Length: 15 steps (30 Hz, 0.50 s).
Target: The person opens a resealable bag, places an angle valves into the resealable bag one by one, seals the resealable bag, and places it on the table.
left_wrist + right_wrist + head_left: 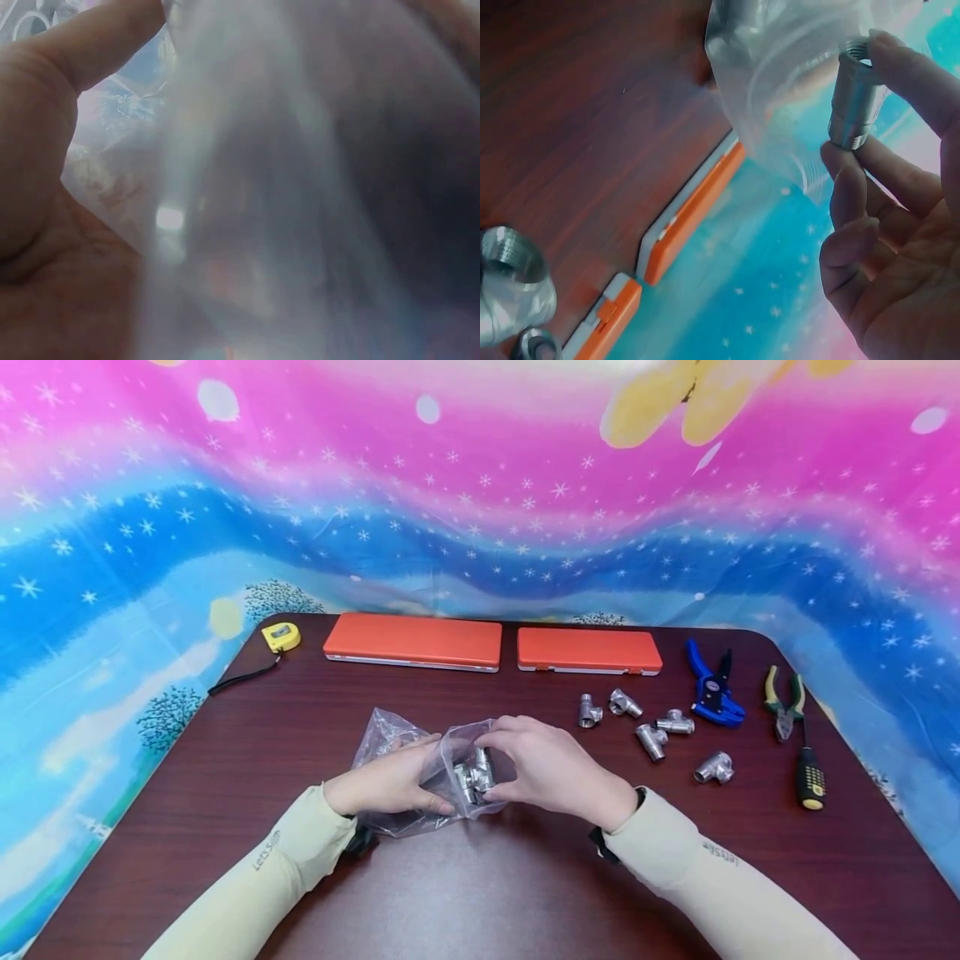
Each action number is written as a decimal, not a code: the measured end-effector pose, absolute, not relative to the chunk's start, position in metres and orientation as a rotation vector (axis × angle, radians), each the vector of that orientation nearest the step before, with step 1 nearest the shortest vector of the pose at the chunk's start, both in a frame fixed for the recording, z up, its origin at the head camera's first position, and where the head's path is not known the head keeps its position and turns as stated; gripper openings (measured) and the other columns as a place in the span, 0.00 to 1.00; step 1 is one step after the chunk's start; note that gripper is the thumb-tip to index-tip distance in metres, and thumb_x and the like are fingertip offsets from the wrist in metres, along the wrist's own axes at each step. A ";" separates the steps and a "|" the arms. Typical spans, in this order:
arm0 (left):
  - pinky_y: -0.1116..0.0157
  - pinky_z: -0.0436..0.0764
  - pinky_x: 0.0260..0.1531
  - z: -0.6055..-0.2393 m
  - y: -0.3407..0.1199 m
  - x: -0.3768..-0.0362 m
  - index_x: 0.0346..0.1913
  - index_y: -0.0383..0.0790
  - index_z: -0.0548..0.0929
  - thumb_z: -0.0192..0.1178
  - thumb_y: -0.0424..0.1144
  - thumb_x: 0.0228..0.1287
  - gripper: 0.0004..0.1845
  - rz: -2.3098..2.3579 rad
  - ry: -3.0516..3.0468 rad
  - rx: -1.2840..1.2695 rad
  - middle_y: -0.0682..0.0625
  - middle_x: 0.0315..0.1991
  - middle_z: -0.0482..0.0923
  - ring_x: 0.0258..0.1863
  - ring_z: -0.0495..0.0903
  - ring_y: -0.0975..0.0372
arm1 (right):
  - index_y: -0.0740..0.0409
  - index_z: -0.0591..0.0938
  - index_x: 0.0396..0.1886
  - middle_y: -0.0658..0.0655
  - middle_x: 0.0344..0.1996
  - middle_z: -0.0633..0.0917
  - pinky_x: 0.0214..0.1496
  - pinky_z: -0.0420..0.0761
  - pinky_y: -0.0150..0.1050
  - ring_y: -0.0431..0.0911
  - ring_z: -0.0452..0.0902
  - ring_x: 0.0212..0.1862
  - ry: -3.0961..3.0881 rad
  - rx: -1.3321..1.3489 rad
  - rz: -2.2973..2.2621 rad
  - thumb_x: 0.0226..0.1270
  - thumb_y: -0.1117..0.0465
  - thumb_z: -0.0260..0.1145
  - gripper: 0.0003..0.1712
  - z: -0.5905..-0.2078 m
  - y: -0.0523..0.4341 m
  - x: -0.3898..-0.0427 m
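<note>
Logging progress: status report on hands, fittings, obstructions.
Left hand holds bag. Right hand pinches fitting at bag's mouth. Five other fittings on table. No obstruction seen.

Right hand pinches metal fitting by clear bag; orange cases nearby.

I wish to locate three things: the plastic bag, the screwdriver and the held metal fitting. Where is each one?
Plastic bag point(445, 766): head view, film beside its mouth.
Screwdriver point(811, 779): head view, on the handle.
Held metal fitting point(854, 99): right wrist view, middle of its body.
</note>
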State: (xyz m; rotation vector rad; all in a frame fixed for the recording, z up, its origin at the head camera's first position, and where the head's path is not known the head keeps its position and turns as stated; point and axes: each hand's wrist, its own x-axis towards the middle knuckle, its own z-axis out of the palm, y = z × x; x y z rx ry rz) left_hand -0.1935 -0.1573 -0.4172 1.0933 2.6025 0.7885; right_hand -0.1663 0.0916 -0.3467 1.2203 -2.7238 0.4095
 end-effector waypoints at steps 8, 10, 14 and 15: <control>0.27 0.54 0.58 -0.414 -0.158 -0.191 0.75 0.47 0.63 0.76 0.53 0.51 0.49 0.811 2.598 1.037 0.47 0.71 0.66 0.70 0.64 0.51 | 0.53 0.84 0.56 0.52 0.50 0.84 0.53 0.80 0.42 0.47 0.78 0.51 -2.709 1.218 0.237 0.47 0.45 0.82 0.36 -0.354 0.069 -0.169; 0.26 0.53 0.58 -0.414 -0.158 -0.191 0.75 0.46 0.63 0.76 0.53 0.51 0.50 0.815 2.594 1.029 0.45 0.71 0.66 0.70 0.63 0.49 | 0.52 0.84 0.57 0.52 0.51 0.84 0.54 0.79 0.43 0.48 0.78 0.52 -2.713 1.225 0.217 0.48 0.44 0.81 0.36 -0.357 0.064 -0.170; 0.26 0.54 0.58 -0.414 -0.159 -0.190 0.75 0.45 0.64 0.76 0.53 0.50 0.50 0.820 2.590 1.036 0.44 0.70 0.66 0.71 0.61 0.46 | 0.52 0.85 0.54 0.52 0.52 0.83 0.52 0.78 0.45 0.49 0.77 0.55 -2.702 1.249 0.208 0.49 0.43 0.79 0.33 -0.360 0.060 -0.169; 0.26 0.54 0.58 -0.414 -0.159 -0.190 0.74 0.44 0.64 0.77 0.53 0.50 0.50 0.821 2.590 1.037 0.44 0.70 0.66 0.71 0.60 0.45 | 0.52 0.85 0.53 0.52 0.51 0.84 0.52 0.77 0.45 0.49 0.77 0.55 -2.695 1.256 0.216 0.49 0.42 0.79 0.32 -0.358 0.061 -0.169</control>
